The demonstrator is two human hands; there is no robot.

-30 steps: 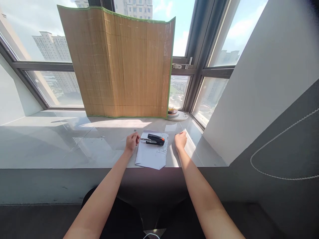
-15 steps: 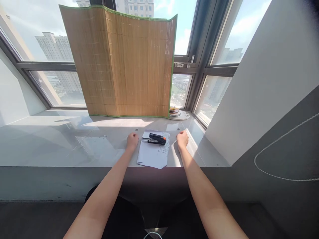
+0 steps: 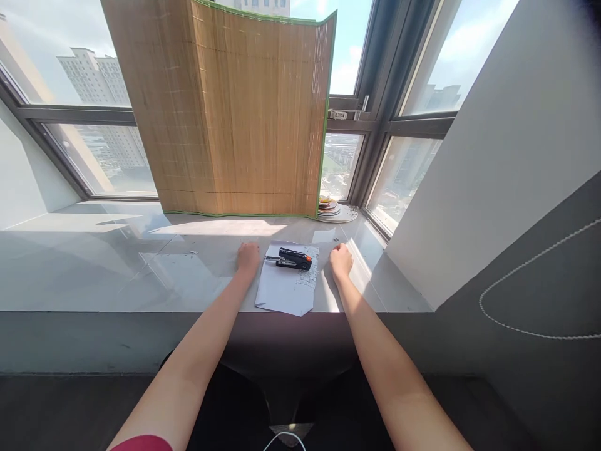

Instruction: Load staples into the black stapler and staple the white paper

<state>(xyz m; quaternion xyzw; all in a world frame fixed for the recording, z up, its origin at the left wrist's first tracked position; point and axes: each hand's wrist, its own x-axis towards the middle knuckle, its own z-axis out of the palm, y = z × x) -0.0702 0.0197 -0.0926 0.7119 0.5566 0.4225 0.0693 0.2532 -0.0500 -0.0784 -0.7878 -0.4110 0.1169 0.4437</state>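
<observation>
The black stapler (image 3: 293,258) lies on the sheet of paper (image 3: 286,283) between both fists, long axis nine to three (orange tip rightward). Left hand (image 3: 248,257), curled and holding nothing visible, sits slightly nearer; right hand (image 3: 341,260), likewise curled, rests at three o'clock.

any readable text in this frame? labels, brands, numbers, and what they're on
None can be read.
Paper sheet: fine print or a drawing near its right edge, too small to read.
Black stapler with orange tip: no legible brand.
Bamboo mat, stacked plates and windowsill: no text visible.
</observation>
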